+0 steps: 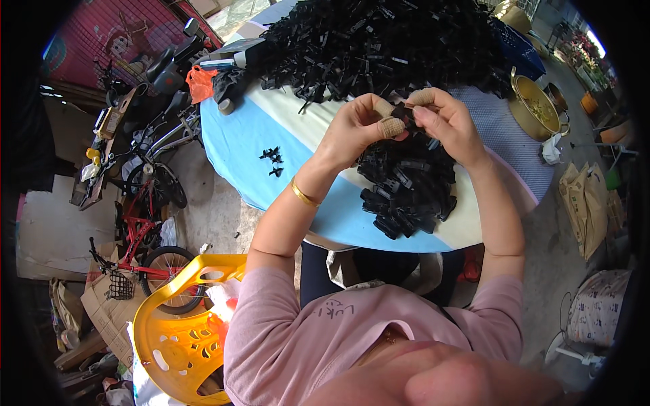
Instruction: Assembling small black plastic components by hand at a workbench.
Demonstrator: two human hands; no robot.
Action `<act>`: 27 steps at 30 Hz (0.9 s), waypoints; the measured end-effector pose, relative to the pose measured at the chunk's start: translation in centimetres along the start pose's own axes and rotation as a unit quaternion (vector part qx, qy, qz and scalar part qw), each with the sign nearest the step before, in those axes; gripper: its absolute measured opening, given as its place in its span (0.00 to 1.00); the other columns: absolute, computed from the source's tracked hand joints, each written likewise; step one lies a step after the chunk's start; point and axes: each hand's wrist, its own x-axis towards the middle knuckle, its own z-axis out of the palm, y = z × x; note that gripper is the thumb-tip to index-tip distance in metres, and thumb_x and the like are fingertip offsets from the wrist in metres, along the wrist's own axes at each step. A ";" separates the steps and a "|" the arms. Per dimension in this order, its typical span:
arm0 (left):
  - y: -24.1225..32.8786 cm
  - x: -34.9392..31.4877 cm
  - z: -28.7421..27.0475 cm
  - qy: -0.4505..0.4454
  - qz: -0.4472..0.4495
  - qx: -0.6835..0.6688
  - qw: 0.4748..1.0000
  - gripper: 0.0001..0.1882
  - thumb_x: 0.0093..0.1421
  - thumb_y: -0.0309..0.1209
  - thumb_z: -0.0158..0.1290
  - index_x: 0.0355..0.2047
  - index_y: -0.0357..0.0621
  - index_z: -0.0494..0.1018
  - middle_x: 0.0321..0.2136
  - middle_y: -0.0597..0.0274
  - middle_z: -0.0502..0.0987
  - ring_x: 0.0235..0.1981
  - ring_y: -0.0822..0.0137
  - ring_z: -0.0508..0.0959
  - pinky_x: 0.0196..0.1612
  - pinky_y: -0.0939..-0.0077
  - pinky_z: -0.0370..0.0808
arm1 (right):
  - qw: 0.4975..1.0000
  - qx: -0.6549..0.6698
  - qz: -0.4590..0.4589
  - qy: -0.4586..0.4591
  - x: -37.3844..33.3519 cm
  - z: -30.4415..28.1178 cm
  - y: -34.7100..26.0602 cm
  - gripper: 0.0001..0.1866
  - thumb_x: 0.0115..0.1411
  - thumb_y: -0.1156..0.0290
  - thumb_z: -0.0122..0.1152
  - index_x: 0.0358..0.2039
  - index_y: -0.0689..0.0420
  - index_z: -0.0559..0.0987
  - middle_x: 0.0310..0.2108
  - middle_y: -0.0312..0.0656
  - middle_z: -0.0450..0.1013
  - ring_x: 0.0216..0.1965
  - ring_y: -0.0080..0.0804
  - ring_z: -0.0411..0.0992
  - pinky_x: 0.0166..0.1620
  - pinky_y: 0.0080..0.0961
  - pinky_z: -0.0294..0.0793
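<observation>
Head view, hands: the left hand (pixel 355 125) and the right hand (pixel 447 122) meet just above the centre of the frame, over the table; both are closed in a pinch on one small black clip (pixel 408 115) held between their fingertips; tan tape wraps the left thumb and a right fingertip; a gold bangle (pixel 302 194) sits on the left wrist

Head view, clip: it is at the centre top of the frame, raised off the table, touching both hands; its exact shape is too small to tell

Head view, near pile: a heap of black parts (pixel 406 186) lies right under the hands, reaching toward the table's near edge

Head view, far pile: a much larger black mound (pixel 386 40) fills the top centre, at the far side of the table

Head view, strays: a few loose pieces (pixel 272 159) lie left of the hands, apart from both piles

Head view, table: round, covered in a blue and cream cloth (pixel 237 149); it takes up the upper middle of the frame

Head view, right side: a brass pot (pixel 535 108) stands beside the table at upper right; brown sacks (pixel 588 203) lie below it

Head view, left side: a red bicycle (pixel 145 243) stands at lower left; a yellow plastic chair (pixel 179 325) is next to the person's pink sleeve; a scooter (pixel 162 68) is parked at upper left
</observation>
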 end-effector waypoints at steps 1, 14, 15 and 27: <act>0.1 0.0 0.1 0.000 0.001 0.000 1.000 0.09 0.50 0.24 0.57 0.30 0.38 0.68 0.28 0.60 0.74 0.30 0.67 0.77 0.36 0.76 0.76 | 1.000 0.004 0.019 -0.005 -0.1 -0.1 -0.2 0.08 0.57 0.75 0.52 0.38 0.62 0.71 0.27 0.31 0.68 0.27 0.15 0.65 0.32 0.10 0.65; -0.5 -0.5 1.6 0.103 0.151 0.121 0.976 0.12 0.50 0.16 0.53 0.37 0.32 0.69 0.31 0.62 0.73 0.34 0.73 0.75 0.39 0.81 0.74 | 0.986 -0.162 0.004 0.037 -0.8 1.9 -1.2 0.06 0.58 0.74 0.51 0.27 0.62 0.74 0.19 0.31 0.68 0.22 0.15 0.63 0.26 0.11 0.61; -0.7 -0.5 1.5 0.100 0.184 0.135 0.968 0.12 0.50 0.16 0.54 0.36 0.32 0.70 0.31 0.62 0.73 0.34 0.73 0.74 0.39 0.82 0.74 | 0.986 -0.162 0.004 0.037 -0.8 1.9 -1.2 0.06 0.58 0.74 0.51 0.27 0.62 0.74 0.19 0.31 0.68 0.22 0.15 0.63 0.26 0.11 0.61; -0.3 -0.4 2.8 0.147 0.144 0.250 0.946 0.14 0.45 0.20 0.59 0.34 0.36 0.70 0.29 0.58 0.75 0.30 0.69 0.76 0.34 0.80 0.73 | 0.990 -0.109 0.090 -0.006 0.7 -3.1 0.0 0.08 0.54 0.70 0.56 0.30 0.62 0.77 0.19 0.31 0.68 0.21 0.14 0.62 0.26 0.12 0.63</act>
